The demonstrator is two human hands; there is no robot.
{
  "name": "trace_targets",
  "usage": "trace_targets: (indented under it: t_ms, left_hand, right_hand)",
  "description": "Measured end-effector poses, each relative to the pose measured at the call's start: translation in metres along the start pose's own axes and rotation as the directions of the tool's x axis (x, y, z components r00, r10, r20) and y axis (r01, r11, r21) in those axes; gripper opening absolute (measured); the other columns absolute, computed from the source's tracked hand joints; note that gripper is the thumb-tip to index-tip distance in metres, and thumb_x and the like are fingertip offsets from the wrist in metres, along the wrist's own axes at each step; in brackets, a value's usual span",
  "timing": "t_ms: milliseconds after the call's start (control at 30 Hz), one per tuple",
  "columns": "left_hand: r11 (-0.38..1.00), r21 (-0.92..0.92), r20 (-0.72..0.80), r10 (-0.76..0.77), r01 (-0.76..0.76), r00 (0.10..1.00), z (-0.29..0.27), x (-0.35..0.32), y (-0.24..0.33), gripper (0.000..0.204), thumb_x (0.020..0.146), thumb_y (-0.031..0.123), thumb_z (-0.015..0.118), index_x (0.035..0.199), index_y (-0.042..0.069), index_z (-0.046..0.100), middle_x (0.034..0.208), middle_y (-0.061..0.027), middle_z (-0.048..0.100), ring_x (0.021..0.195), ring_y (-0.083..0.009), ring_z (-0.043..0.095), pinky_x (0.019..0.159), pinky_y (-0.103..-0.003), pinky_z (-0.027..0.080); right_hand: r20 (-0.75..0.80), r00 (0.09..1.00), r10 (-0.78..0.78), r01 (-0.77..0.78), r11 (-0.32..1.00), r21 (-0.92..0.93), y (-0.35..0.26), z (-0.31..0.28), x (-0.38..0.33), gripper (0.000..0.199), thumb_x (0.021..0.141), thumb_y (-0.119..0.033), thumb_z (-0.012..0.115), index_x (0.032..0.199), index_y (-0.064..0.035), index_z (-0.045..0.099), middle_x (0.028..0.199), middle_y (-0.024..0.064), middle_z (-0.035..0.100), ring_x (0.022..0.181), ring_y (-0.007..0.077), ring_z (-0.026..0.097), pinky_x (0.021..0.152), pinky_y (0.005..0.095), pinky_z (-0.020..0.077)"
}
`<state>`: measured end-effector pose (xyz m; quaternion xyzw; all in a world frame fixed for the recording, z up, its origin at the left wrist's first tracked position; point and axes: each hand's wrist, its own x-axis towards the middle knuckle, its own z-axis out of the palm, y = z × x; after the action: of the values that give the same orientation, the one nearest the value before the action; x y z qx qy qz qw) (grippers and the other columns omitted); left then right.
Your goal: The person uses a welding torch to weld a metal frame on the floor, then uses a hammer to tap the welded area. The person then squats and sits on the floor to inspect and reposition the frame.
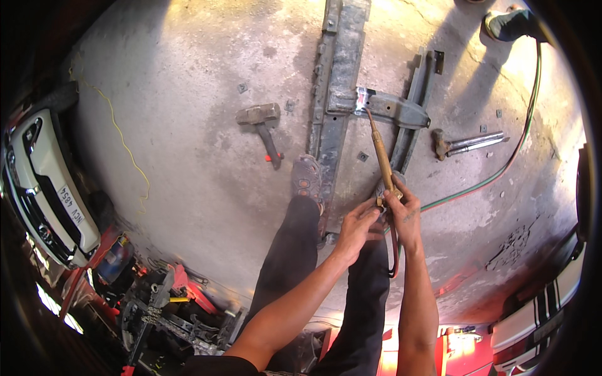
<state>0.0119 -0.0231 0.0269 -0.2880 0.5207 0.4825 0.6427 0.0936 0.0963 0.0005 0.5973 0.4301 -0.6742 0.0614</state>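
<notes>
Grasping brass torch (383,156) with right hand (405,214), right of centre; holding left hand (359,230) beside its valve (380,202), unclear whether gripping.

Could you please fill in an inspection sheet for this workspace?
Surface: concrete floor, stained and worn.
Job's things: torch, its tip pointing at the bracket; a bright patch shows where the bracket meets the beam.
Clutter: sledgehammer left of the beam, hammer to the right; parts pile at lower left.
Hands: right hand grips the torch; left hand is at its rear end, exact contact unclear.
Cables: green and red hose curves across the right side; yellow cord at left.
Surroundings: white vehicle at left, striped vehicle at lower right, another person's shoe at upper right.
</notes>
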Motion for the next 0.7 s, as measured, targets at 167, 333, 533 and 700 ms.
trace_targets:
  t_ms: [167, 333, 533, 700]
  left_hand:
    - [1.000, -0.007, 0.003, 0.012, -0.012, 1.000, -0.0004, -0.0022, 0.0015, 0.048, 0.103, 0.024, 0.057, 0.146, 0.004, 0.050, 0.121, -0.0096, 0.064, 0.092, -0.0180, 0.068, 0.076, -0.033, 0.058]
    - [1.000, -0.011, 0.013, 0.005, -0.005, 1.000, -0.0020, -0.0021, 0.0012, 0.048, 0.102, 0.023, 0.057, 0.146, 0.004, 0.050, 0.121, -0.0094, 0.065, 0.092, -0.0182, 0.068, 0.076, -0.033, 0.058]
    - [1.000, -0.017, 0.018, 0.001, -0.001, 1.000, -0.0039, -0.0010, -0.0006, 0.048, 0.102, 0.023, 0.058, 0.145, 0.004, 0.051, 0.120, -0.0092, 0.065, 0.090, -0.0186, 0.069, 0.074, -0.033, 0.058]
    - [1.000, -0.014, 0.019, 0.002, -0.001, 1.000, -0.0029, -0.0013, -0.0001, 0.048, 0.101, 0.024, 0.059, 0.145, 0.004, 0.051, 0.119, -0.0092, 0.066, 0.090, -0.0185, 0.069, 0.073, -0.032, 0.058]
  right_hand:
    - [-0.005, 1.000, 0.005, -0.005, 1.000, 0.000, -0.0060, 0.0013, -0.0045, 0.058, 0.092, -0.020, 0.068, 0.142, 0.0049, 0.053, 0.085, 0.0047, 0.067, 0.070, 0.0089, 0.057, 0.061, 0.0241, 0.0470]
    - [0.002, 1.000, 0.013, -0.013, 1.000, -0.019, -0.0054, 0.0023, -0.0038, 0.058, 0.092, -0.021, 0.068, 0.142, 0.0044, 0.053, 0.083, 0.0043, 0.067, 0.067, 0.0086, 0.056, 0.059, 0.0246, 0.0465]
    - [0.010, 0.999, 0.031, -0.030, 0.999, -0.042, -0.0095, 0.0008, -0.0049, 0.057, 0.093, -0.020, 0.068, 0.143, 0.0043, 0.053, 0.081, 0.0042, 0.066, 0.064, 0.0080, 0.056, 0.055, 0.0241, 0.0462]
    - [0.007, 1.000, 0.016, -0.016, 1.000, -0.012, -0.0071, 0.0016, -0.0048, 0.057, 0.094, -0.020, 0.068, 0.143, 0.0050, 0.052, 0.078, 0.0044, 0.065, 0.057, 0.0080, 0.054, 0.049, 0.0242, 0.0444]
